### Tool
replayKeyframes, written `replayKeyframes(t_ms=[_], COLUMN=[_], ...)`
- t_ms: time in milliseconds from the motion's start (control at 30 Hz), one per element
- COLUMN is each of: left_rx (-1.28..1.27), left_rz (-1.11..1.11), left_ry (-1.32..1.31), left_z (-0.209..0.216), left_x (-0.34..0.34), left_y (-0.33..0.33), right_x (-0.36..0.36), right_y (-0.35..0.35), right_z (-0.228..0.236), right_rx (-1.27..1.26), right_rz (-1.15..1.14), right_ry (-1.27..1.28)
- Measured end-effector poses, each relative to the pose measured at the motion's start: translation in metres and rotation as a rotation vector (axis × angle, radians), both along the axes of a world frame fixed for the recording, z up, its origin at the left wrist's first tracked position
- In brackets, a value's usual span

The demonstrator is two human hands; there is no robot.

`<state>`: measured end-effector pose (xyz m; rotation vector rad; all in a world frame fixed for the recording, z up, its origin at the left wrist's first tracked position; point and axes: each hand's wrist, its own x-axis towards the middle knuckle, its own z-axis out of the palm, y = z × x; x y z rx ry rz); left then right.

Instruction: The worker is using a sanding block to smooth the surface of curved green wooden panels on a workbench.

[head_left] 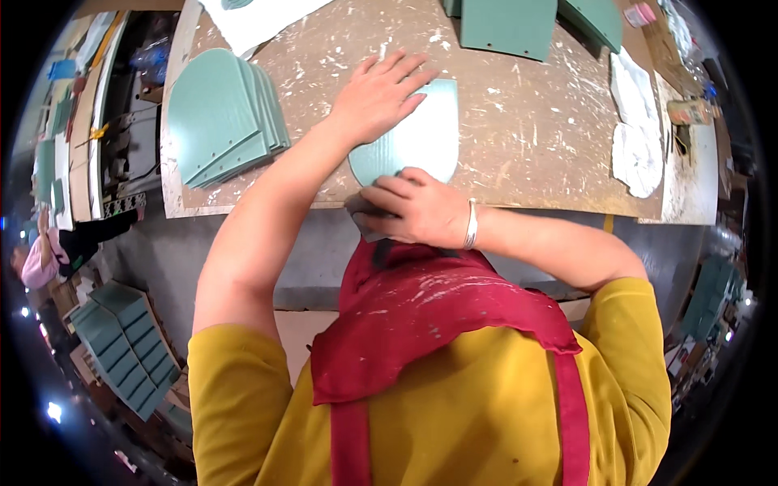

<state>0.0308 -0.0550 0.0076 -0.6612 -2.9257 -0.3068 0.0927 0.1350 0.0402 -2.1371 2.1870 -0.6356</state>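
A light green panel with a rounded end lies near the front edge of the worktable, its curve toward me. My left hand rests flat across the panel's far left part, fingers spread. At the rounded end, my right hand is closed round a dark grey pad, which looks like a sanding sponge. The fingers cover much of the pad. A bracelet circles my right wrist.
Left on the worktable leans a fanned stack of similar green panels. Larger green boards stand at the far side. A crumpled white cloth lies right. More green pieces are stacked low at left; another person is beyond.
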Motion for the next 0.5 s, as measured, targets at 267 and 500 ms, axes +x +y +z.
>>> replayKeyframes(t_ms=[267, 500], left_rx=[0.047, 0.042], left_rz=[0.021, 0.02], left_ry=[0.079, 0.097], left_z=[-0.005, -0.01], left_x=[0.0, 0.001], left_y=[-0.002, -0.002], right_x=[0.006, 0.012], right_y=[0.027, 0.007], right_z=[0.022, 0.021], right_rx=[0.133, 0.07], right_rz=[-0.131, -0.101], right_ry=[0.079, 0.058])
